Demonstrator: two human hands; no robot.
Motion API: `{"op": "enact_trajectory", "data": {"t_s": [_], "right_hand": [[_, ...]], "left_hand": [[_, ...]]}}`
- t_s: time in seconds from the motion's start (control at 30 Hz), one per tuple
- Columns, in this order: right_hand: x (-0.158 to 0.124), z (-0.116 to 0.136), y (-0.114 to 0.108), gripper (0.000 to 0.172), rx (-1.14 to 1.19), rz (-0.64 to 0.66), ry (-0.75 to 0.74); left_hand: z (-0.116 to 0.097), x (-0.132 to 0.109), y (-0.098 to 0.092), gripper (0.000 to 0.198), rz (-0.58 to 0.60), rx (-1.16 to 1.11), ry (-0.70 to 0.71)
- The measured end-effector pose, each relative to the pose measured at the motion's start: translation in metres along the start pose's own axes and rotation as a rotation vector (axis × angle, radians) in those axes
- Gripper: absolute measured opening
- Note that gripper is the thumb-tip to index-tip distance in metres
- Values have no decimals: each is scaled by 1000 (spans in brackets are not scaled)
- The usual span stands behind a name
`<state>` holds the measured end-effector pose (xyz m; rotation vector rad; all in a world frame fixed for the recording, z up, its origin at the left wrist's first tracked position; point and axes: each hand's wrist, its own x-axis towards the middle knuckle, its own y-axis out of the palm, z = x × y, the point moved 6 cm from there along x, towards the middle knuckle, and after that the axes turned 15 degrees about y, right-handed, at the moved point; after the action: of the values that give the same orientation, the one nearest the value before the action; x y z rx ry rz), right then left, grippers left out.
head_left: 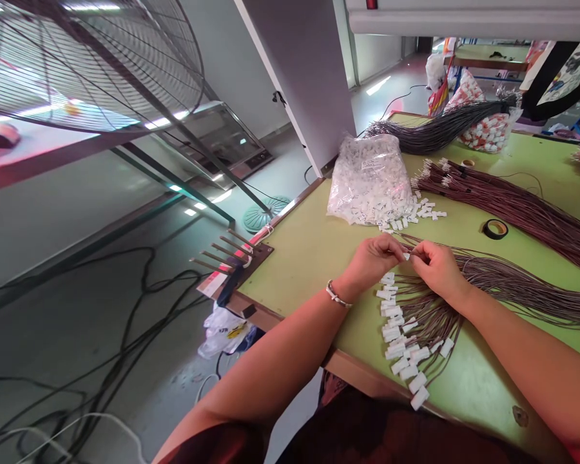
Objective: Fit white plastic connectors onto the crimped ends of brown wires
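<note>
My left hand (pixel 377 261) is closed in a pinch at a small white plastic connector (pixel 406 256). Right beside it, my right hand (pixel 437 267) pinches too, at what looks like the end of a thin brown wire; the fingertips mostly hide it. Below both hands, brown wires with white connectors (pixel 408 353) on their ends lie fanned near the table's front edge. The rest of that wire bundle (pixel 517 283) runs off to the right, under my right wrist. Just beyond my hands, loose white connectors (pixel 423 209) have spilled from a clear plastic bag (pixel 367 174).
A dark red wire bundle (pixel 507 203) and black tape roll (pixel 495 229) lie on the green table (pixel 309 251). Farther back are a grey wire bundle (pixel 435 129) and a bag of orange-white parts (pixel 486 132). A pronged rack (pixel 241 258) sits at the left edge; a fan (pixel 91 71) stands beyond.
</note>
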<state>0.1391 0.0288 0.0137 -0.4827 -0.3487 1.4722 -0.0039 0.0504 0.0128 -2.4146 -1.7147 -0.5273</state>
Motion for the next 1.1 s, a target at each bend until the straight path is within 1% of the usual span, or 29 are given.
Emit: {"op": "enact_trajectory", "data": {"t_s": [0.03,0.1,0.17,0.23,0.37,0.53,0.7,0.8,0.97,1.03,1.1], "right_hand": [[0,-1,1,13,42,34,19],[2,-2,2,16,122,78,66],[3,-5,2,17,176,91,108],[4,-7,1,16,190,89,124],[4,-8,0,12,138,50,100],[3,-8,3,11,1,6,56],[2,-6,5,11,-62,-30,27],[2,-7,5,11,-46,-22,32],[5,-11,4,14,104,54,102],[6,-11,4,13,110,69,115],[6,-11,3,12,83,54,112]], "left_hand": [[0,0,0,16,2,14,13],[4,-1,0,16,-25,-43,-18],[8,-3,-1,18,-68,-126,-80],[10,-4,-2,20,-96,-161,-118],[11,-5,-1,20,-105,-164,-134],[14,-5,4,20,-62,-125,-101],[18,-7,6,20,-67,-109,-84],[18,-8,7,20,-83,-110,-76],[18,-9,4,20,-156,-177,-113],[18,-9,3,21,-162,-189,-122],[18,-8,4,21,-158,-185,-123]]}}
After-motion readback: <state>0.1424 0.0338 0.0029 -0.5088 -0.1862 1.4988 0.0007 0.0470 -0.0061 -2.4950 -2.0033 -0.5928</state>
